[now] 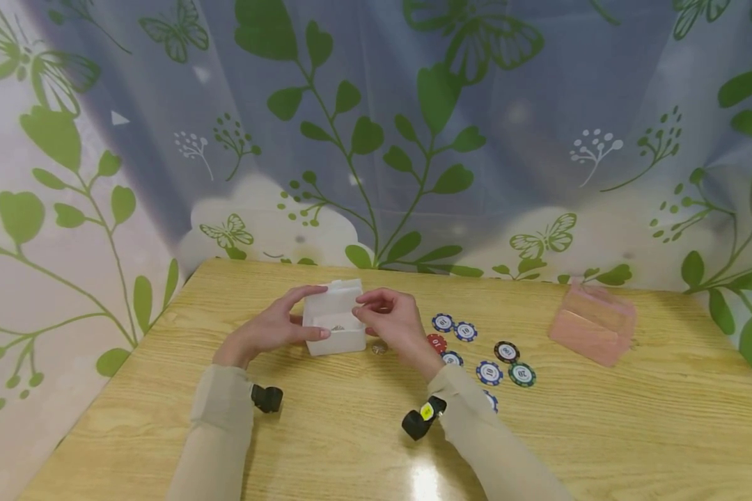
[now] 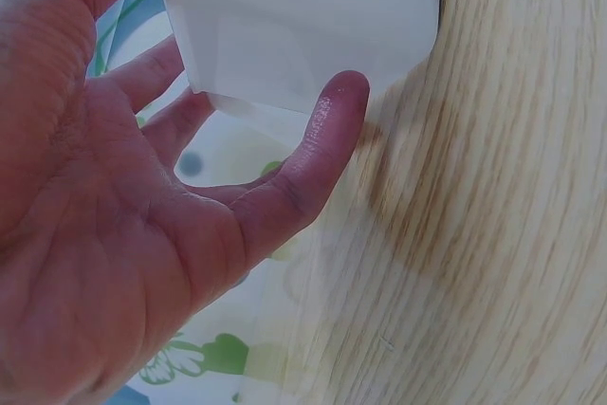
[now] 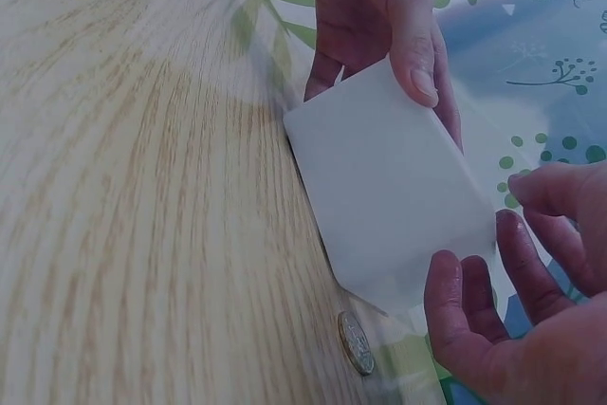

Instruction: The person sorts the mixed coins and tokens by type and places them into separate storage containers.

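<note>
A white translucent box [image 1: 335, 316] stands on the wooden table [image 1: 601, 431]. My left hand [image 1: 276, 327] grips its left end, thumb on the near side and fingers behind; the left wrist view shows that thumb [image 2: 322, 139] against the box [image 2: 303, 26]. My right hand [image 1: 388, 323] hovers at the box's right end with loosely curled fingers. In the right wrist view its fingertips [image 3: 455, 282] sit by the box [image 3: 389, 187] corner with nothing seen between them. A small coin [image 1: 337, 327] lies inside the box. Another coin [image 1: 379, 346] [image 3: 356, 341] lies on the table beside it.
Several poker chips [image 1: 489, 372] are scattered right of my right hand, among them a red one [image 1: 436, 342]. A pink translucent box [image 1: 592, 330] stands at the far right. A leaf-patterned curtain [image 1: 376, 139] closes off the table's back and sides.
</note>
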The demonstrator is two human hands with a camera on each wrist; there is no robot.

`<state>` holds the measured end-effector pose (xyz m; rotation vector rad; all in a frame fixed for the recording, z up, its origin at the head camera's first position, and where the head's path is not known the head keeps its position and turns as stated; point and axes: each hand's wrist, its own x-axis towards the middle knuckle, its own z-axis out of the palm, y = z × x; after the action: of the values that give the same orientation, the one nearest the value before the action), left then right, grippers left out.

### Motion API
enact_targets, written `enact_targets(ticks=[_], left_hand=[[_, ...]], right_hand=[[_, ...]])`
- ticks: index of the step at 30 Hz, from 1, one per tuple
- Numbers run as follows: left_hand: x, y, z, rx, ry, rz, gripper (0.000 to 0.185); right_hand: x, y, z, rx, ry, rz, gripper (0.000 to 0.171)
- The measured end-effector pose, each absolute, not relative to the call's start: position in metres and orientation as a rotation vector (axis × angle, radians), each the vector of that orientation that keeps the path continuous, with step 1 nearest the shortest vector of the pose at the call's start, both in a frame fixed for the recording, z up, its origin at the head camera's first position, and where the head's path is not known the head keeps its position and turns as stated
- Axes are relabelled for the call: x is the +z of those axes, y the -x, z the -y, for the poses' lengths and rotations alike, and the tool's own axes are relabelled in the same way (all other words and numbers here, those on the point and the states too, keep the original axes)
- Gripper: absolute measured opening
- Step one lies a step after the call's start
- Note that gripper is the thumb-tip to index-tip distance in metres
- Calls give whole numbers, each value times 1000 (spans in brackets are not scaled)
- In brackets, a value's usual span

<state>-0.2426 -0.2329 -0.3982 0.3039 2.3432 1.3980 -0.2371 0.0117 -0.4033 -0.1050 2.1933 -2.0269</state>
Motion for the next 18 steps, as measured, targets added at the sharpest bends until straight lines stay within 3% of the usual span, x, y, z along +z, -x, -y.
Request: enact_targets(ticks=[18], left_hand=[[-399, 242, 234, 1391, -313, -2360, 85]], right_hand=[[-405, 240, -28, -2052, 185, -2165, 23]])
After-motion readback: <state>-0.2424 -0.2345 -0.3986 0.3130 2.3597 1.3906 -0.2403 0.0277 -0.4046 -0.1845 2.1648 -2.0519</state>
